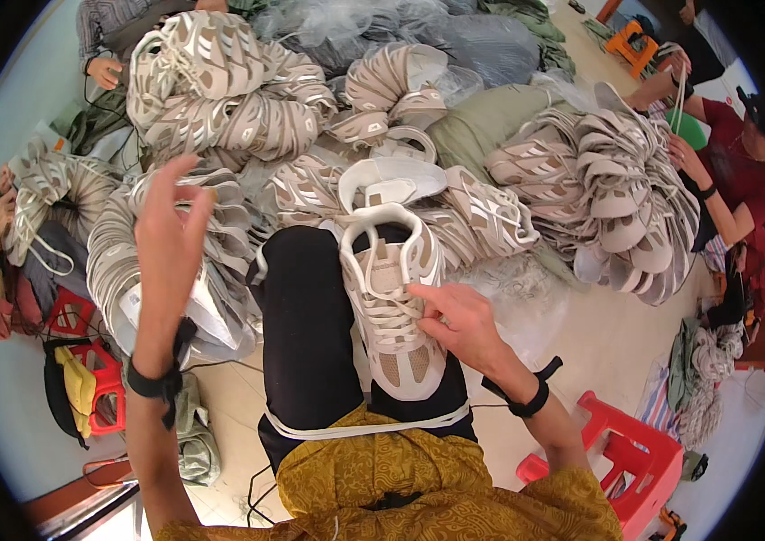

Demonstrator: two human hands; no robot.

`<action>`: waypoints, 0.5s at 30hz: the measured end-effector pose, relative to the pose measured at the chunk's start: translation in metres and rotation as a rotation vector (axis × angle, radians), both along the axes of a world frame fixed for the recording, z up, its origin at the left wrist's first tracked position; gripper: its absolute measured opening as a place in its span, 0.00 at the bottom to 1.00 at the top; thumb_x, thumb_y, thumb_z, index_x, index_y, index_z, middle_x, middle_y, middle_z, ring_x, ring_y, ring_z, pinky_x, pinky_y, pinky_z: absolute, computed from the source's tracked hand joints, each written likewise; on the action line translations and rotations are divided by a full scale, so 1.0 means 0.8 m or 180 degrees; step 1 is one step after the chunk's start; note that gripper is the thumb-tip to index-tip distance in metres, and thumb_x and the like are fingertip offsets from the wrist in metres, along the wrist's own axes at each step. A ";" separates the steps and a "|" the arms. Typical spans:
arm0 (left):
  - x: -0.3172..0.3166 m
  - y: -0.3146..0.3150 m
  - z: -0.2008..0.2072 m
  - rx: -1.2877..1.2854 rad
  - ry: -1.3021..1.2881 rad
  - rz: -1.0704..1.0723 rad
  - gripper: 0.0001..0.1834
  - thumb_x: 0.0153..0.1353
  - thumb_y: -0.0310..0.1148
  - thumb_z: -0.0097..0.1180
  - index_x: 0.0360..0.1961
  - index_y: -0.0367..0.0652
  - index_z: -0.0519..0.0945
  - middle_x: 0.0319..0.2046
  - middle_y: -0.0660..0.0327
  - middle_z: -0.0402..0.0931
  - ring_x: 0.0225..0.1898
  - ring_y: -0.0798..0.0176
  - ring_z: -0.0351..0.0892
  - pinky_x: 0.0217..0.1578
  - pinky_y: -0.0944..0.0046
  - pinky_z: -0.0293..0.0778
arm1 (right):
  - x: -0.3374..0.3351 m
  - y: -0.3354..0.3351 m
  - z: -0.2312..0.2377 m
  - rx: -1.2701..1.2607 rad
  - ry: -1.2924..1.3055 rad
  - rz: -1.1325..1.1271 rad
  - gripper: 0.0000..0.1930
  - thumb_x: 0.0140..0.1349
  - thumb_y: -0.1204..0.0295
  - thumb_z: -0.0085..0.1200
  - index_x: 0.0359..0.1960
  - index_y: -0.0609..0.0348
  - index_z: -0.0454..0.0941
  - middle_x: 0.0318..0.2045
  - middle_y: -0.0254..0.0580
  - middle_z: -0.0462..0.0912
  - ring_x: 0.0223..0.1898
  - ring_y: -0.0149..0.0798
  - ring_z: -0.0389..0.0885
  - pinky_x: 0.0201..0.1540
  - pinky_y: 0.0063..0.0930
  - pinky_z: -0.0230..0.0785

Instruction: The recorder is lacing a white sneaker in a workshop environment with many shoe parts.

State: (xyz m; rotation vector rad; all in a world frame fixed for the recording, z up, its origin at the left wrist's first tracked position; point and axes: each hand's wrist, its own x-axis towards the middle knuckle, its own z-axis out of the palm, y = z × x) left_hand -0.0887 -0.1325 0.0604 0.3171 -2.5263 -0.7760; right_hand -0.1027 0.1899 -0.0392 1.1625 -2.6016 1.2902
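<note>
Working seated, head view: shoe upper (pixel 387 288), beige and white, lying over the right of two black-clad thighs (pixel 306 316), toe toward the body, padded collar (pixel 414 236) pointing away. White band (pixel 400 427) stretched across both thighs just below the toe.

Hands well apart. Right hand (pixel 464 320) at the right edge of the lacing, index fingertip and thumb touching down by the eyelets; whether they grip a strand, cannot tell. Left hand (pixel 166 216) held up in the air, well off to the left, fingers parted, nothing visible in them (a thin lace could be lost against the pale heap).

Handling, as judged: light, and soft at the mesh, so apt to slide or twist on the cloth if pulled from one side. Toe and collar probably firmer, keeping some shape. Hardly fragile, though the pale surface would likely show dirt. Laces (pixel 393 317) look flat and pliant, best pinched close to an eyelet. For steadying, take the side wall beside the eyelet row; for lifting, the padded collar rather than a loose lace.

Beyond the knees, a loose heap of similar uppers (pixel 491 212), some nested together.
</note>
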 end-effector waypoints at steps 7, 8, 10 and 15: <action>0.038 0.128 -0.080 -0.0668 0.0044 -0.2002 0.20 0.42 0.24 0.62 0.41 0.37 0.74 0.41 0.52 0.75 0.39 0.51 0.75 0.41 0.59 0.73 | -0.001 0.014 0.005 -0.0679 -0.2285 -0.0145 0.29 0.42 0.81 0.60 0.52 0.56 0.73 0.21 0.31 0.75 0.24 0.25 0.71 0.30 0.20 0.65; 0.038 0.142 -0.091 -0.0906 -0.0033 -0.2084 0.22 0.42 0.26 0.62 0.42 0.37 0.73 0.42 0.53 0.74 0.37 0.52 0.74 0.38 0.60 0.73 | -0.002 0.011 0.010 -0.0460 -0.1869 -0.0270 0.30 0.42 0.81 0.61 0.53 0.56 0.72 0.21 0.30 0.74 0.24 0.25 0.71 0.30 0.19 0.65; 0.030 0.165 -0.098 -0.1348 -0.0067 -0.2066 0.21 0.42 0.30 0.61 0.40 0.37 0.73 0.39 0.55 0.73 0.31 0.58 0.72 0.32 0.63 0.72 | -0.001 0.012 0.011 -0.0239 -0.1433 -0.0433 0.31 0.42 0.81 0.61 0.54 0.56 0.71 0.21 0.30 0.74 0.24 0.24 0.70 0.30 0.19 0.65; 0.016 0.181 -0.101 -0.1859 -0.0026 -0.2246 0.14 0.41 0.29 0.57 0.31 0.39 0.72 0.33 0.59 0.72 0.27 0.62 0.71 0.27 0.65 0.71 | 0.004 0.018 0.002 -0.0122 -0.1319 -0.0173 0.33 0.42 0.80 0.59 0.56 0.55 0.69 0.19 0.35 0.74 0.21 0.32 0.73 0.28 0.24 0.68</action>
